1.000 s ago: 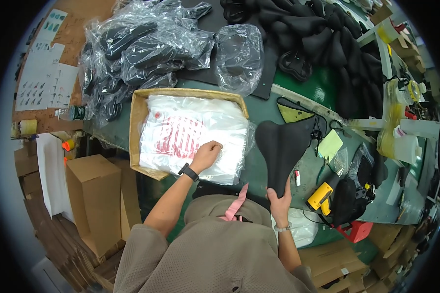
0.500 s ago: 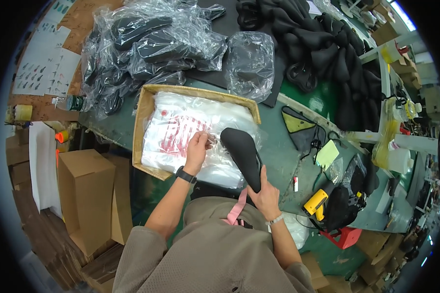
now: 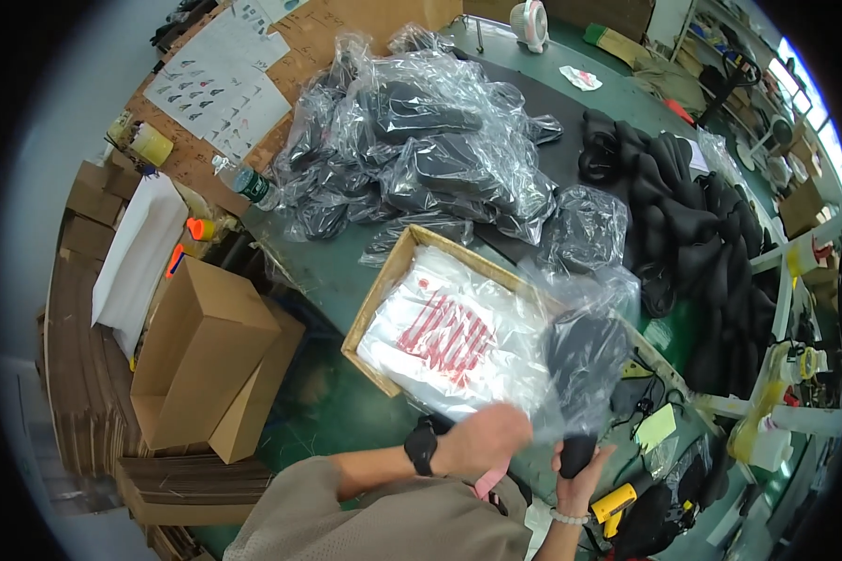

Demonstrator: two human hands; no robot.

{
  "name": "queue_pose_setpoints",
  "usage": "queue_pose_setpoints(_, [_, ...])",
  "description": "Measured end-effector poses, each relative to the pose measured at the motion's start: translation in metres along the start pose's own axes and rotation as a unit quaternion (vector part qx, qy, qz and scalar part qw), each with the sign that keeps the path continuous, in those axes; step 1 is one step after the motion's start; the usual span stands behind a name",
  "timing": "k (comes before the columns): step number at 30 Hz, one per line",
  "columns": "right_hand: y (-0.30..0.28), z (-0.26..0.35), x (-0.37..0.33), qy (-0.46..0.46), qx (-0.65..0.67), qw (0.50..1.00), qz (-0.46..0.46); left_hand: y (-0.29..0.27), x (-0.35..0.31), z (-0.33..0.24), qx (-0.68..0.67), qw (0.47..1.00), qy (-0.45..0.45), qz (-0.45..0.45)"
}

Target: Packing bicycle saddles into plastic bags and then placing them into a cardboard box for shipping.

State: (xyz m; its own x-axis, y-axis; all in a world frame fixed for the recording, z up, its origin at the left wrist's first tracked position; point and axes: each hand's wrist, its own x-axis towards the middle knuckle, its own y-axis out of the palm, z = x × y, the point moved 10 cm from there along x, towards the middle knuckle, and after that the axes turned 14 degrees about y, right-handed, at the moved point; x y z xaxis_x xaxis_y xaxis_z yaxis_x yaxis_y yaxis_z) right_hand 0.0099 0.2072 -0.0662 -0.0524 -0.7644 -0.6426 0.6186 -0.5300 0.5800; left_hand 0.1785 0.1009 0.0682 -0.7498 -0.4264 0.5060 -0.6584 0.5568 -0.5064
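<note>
A black bicycle saddle (image 3: 580,360) stands upright with its wide end up, and a clear plastic bag (image 3: 617,294) covers most of it. My right hand (image 3: 580,481) grips the saddle by its bare, narrow nose below the bag's mouth. To the left of it, my left hand (image 3: 482,439) is smeared by motion beside the bag's lower edge; its fingers cannot be made out. Just beyond my hands is an open cardboard box (image 3: 370,341) holding a stack of clear plastic bags (image 3: 458,327) with red print.
Bagged saddles (image 3: 430,140) are heaped at the back, with unbagged black saddles (image 3: 664,201) piled to the right. A plastic bottle (image 3: 245,182) stands by the heap. Empty cartons (image 3: 201,346) are at left. A yellow handheld tool (image 3: 613,505) lies near right.
A clear bag has come over the saddle, which was bare before. My right hand has shifted right and down with it; my left hand has left the stack. The view has turned.
</note>
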Motion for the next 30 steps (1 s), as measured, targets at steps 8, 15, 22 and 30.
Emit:
queue_pose_setpoints(8, [0.071,0.037,0.022,-0.086,-0.099,0.984,-0.124,0.058,-0.035,0.102,-0.321,0.815,-0.390,-0.283])
queue_pose_setpoints(15, [0.130,0.084,0.030,-0.235,-0.373,0.898,0.013,-0.137,0.065,0.191,-0.238,0.846,-0.297,-0.374])
queue_pose_setpoints(22, [-0.030,0.044,0.072,-0.077,-0.277,0.944,-0.161,-0.172,0.125,0.320,0.005,0.931,-0.290,-0.223])
queue_pose_setpoints(30, [-0.088,0.058,0.069,-0.055,-0.325,0.913,-0.242,0.042,0.188,0.430,0.074,0.879,-0.465,-0.076])
